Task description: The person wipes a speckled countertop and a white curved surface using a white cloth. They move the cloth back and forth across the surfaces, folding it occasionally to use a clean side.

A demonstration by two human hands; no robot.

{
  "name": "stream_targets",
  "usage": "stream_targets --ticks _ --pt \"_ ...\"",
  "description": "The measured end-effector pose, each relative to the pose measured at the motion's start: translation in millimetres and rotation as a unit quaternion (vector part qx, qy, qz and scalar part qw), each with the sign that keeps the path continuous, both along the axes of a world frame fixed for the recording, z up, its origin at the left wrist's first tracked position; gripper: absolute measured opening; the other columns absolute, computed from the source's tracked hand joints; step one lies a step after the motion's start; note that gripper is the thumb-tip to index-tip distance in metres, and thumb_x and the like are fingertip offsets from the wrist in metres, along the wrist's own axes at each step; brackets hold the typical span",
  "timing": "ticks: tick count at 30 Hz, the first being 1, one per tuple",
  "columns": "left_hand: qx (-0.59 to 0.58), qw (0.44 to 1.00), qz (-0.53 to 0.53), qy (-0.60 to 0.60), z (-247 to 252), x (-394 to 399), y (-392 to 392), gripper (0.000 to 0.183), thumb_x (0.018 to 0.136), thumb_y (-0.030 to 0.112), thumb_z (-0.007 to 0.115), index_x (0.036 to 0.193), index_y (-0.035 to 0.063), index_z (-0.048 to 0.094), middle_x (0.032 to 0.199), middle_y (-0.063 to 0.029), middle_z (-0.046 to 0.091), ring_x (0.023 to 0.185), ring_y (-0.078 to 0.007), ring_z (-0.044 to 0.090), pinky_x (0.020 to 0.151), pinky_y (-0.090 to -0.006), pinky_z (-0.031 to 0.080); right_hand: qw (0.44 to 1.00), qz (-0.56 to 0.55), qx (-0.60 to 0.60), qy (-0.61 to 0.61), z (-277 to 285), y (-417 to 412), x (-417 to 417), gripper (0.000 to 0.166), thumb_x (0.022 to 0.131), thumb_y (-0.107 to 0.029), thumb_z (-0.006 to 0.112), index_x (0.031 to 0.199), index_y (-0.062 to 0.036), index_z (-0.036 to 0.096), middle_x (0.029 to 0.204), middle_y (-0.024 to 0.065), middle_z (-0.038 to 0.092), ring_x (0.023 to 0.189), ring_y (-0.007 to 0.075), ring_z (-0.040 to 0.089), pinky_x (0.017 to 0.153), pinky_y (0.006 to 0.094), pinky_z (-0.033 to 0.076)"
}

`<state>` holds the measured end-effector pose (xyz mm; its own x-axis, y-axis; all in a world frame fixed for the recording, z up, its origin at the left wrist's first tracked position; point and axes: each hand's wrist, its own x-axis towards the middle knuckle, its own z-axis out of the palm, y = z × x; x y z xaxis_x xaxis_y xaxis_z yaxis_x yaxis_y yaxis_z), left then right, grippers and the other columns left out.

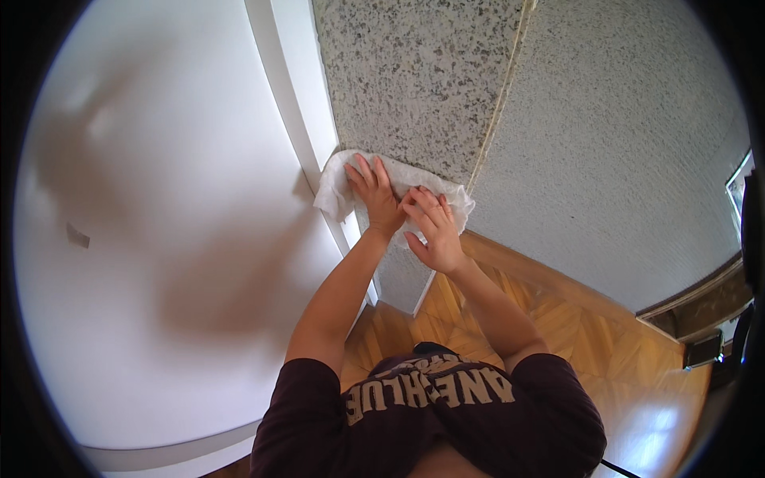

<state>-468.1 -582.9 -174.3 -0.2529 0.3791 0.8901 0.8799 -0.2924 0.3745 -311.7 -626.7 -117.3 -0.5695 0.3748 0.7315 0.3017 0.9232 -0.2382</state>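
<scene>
A white cloth [412, 173] lies spread across the lower part of a speckled wall surface [412, 77], beside a white frame. My left hand [376, 194] rests on the cloth's left half with its fingers spread, palm towards it. Close beside it, my right hand [435, 230] touches the cloth's right half, its fingers slightly bent and its thumb apart. The fingertips of the right hand lie near the left hand's wrist. The part of the cloth under both hands is hidden.
A smooth white panel [179, 179] with a raised border stands at the left. A grey textured wall [597, 131] runs along the right, meeting the speckled surface at a pale edge strip [499, 107]. Wooden parquet [568, 334] lies below, with a wooden skirting board [538, 272] along the wall.
</scene>
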Motion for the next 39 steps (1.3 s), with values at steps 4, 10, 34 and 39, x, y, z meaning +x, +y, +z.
stream_targets --ticks 4,10,34,39 --pt "-0.029 0.999 -0.008 -0.011 8.6 -0.6 -4.8 0.09 0.073 0.055 0.056 0.137 0.0052 0.016 0.142 -0.0242 0.0 0.126 -0.0521 -0.004 0.097 -0.0626 0.002 1.0 0.003 -0.001 0.006 -1.5 1.8 0.6 0.049 0.067 -0.008 0.063 0.114 -0.0062 0.049 0.129 0.0119 0.04 0.122 0.0293 0.036 0.098 0.0466 0.029" --pt "-0.036 0.999 0.011 0.032 45.5 -11.0 -8.1 0.097 0.068 0.058 0.06 0.136 0.0049 0.016 0.143 -0.0238 0.0 0.126 -0.0518 -0.004 0.097 -0.0625 0.001 0.999 0.02 0.025 0.011 7.9 3.8 5.1 0.048 0.065 -0.008 0.063 0.112 -0.0063 0.051 0.128 0.0128 0.04 0.121 0.0293 0.037 0.098 0.0477 0.029" --pt "-0.021 0.999 -0.011 0.025 54.6 -8.2 -2.3 0.085 0.067 0.036 0.065 0.134 0.005 0.023 0.141 -0.0266 0.002 0.123 -0.0573 -0.004 0.087 -0.071 0.004 0.948 -0.251 0.138 0.141 91.5 2.4 -57.5 0.022 0.063 -0.008 0.065 0.085 -0.0106 0.064 0.074 0.002 0.054 0.071 0.0214 0.053 0.062 0.0336 0.039" --pt "-0.029 0.999 -0.016 0.027 53.9 -8.9 -3.3 0.085 0.067 0.035 0.065 0.134 0.0052 0.022 0.141 -0.027 0.001 0.122 -0.0576 -0.003 0.086 -0.0719 0.005 0.938 -0.282 0.154 0.132 93.6 4.5 -64.9 0.015 0.064 -0.009 0.065 0.078 -0.0123 0.063 0.071 0.0 0.053 0.07 0.0207 0.052 0.061 0.0334 0.037"
